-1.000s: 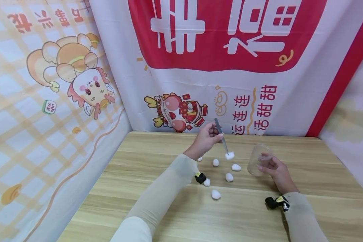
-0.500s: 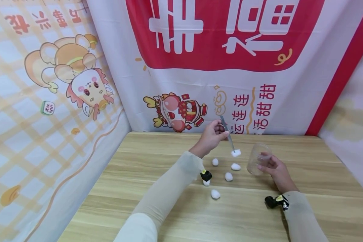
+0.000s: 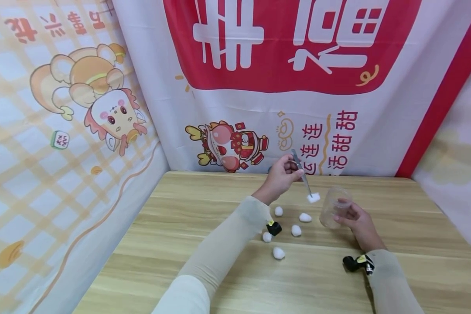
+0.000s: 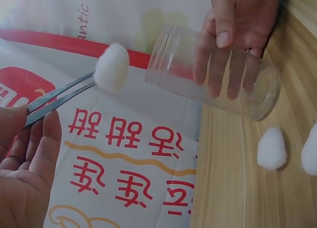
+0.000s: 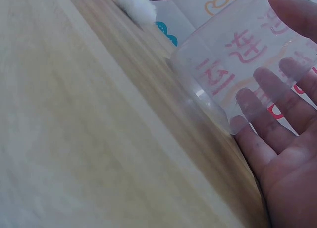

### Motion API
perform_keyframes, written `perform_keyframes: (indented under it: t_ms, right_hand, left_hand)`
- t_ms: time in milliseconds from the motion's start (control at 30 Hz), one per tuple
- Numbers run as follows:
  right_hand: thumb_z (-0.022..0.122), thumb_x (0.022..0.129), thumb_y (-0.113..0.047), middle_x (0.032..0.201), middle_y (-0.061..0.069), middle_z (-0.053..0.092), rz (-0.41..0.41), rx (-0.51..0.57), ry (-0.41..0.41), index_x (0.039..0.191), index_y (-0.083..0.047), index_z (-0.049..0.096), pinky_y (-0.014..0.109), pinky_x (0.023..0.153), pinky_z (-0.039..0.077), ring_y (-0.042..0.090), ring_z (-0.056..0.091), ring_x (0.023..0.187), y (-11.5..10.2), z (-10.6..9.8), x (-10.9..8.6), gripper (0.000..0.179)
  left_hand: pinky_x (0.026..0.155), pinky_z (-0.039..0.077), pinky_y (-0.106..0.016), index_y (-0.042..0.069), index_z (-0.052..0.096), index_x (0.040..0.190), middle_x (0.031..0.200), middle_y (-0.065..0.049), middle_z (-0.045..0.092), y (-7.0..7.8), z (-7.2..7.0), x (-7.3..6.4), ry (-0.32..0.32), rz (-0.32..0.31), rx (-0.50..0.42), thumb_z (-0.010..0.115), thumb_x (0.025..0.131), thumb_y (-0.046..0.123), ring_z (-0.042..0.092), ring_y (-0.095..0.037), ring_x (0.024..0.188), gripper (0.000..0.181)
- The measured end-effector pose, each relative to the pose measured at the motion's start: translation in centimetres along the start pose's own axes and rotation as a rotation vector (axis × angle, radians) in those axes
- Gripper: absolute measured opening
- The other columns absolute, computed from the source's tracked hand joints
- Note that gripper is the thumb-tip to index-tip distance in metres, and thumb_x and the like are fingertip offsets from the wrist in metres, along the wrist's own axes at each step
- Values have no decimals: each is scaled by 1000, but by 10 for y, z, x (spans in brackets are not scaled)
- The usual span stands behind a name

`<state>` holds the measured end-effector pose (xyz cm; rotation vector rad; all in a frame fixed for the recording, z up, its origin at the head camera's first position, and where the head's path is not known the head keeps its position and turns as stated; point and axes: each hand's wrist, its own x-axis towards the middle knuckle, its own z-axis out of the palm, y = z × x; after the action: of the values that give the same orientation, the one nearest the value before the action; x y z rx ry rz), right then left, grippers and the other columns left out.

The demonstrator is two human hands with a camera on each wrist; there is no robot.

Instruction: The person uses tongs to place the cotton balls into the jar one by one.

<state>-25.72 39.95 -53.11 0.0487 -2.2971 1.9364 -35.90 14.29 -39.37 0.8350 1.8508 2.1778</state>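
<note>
My left hand (image 3: 280,179) pinches a pair of metal tweezers (image 4: 62,95) between thumb and fingers. At the tweezers' tips hangs a white cotton ball (image 4: 112,68), just left of the jar's mouth and apart from it. With my right hand (image 3: 359,222) I grip a clear plastic jar (image 4: 185,64), thumb on one side and fingers on the other. The jar is lidless at the end facing the cotton ball. Seen from the right wrist, its base touches or nearly touches the tabletop. I see nothing inside the jar.
Several loose cotton balls (image 3: 296,230) lie on the wooden table (image 3: 172,226) between my arms. A printed cloth wall (image 3: 220,104) rises behind the table's back edge, and another patterned wall (image 3: 70,174) borders the left.
My left hand has moved right, carrying the tweezers and cotton ball closer to the jar. The right hand and jar stay almost where they were.
</note>
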Motion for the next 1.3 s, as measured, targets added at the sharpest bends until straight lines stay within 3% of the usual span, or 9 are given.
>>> perform_keyframes:
  t_ms: [100,233,600,933,1300]
  right_hand:
    - [73,89,-19,130,-3,57,-7,10,2,146,-5,38,17,86,49,10,56,116,-2,-1,1,68]
    - [73,90,-20,136,5,54,10,2,2,146,-5,37,16,87,48,10,54,118,-3,-1,0,69]
    - [73,89,-23,138,10,52,51,-12,-11,146,-6,37,17,86,48,15,55,119,6,2,-9,70]
    - [72,90,-24,143,13,48,34,-27,-6,147,-11,38,16,87,47,7,54,117,1,-3,1,68]
    - [73,89,-28,141,9,50,85,-15,7,145,-18,41,18,86,48,18,53,122,-2,-2,2,65]
  left_hand:
    - [75,59,-37,-1,53,107,93,-13,62,-1,3,4,-1,20,-9,64,89,-7,64,-18,79,22]
    - [76,59,-38,-4,52,109,94,-13,62,0,7,8,2,28,-12,64,89,-7,64,-19,80,23]
    - [77,59,-39,5,56,105,93,-12,64,-6,14,3,31,10,-20,65,88,-6,65,-36,90,22]
    - [75,59,-36,4,56,107,91,-10,63,5,29,16,36,42,-6,66,88,-6,66,-19,80,24]
    - [73,59,-31,5,56,108,92,-9,63,1,41,20,68,28,11,66,87,-6,66,-22,83,26]
